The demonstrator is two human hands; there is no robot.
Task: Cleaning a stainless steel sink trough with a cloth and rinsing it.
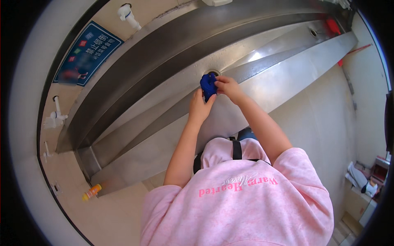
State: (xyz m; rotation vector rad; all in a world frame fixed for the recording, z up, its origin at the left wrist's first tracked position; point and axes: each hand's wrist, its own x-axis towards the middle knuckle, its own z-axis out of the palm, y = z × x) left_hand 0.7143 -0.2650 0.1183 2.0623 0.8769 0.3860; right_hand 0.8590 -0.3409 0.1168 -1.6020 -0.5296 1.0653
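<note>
head — two hands [199, 108] [228, 89] (one blue cloth [208, 85])

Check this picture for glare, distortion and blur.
All in the head view: bright glare inside the steel sink, upper right of the blue item; sink edges bow and picture corners go black; the blue wall sign is blurred in its lower part.

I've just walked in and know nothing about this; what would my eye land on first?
Probably the vivid blue bundle, perhaps cloth, held between the left hand and right hand near the picture's upper middle. Next comes the long steel trough sweeping behind it, then the blue sign on the wall at upper left.
</note>
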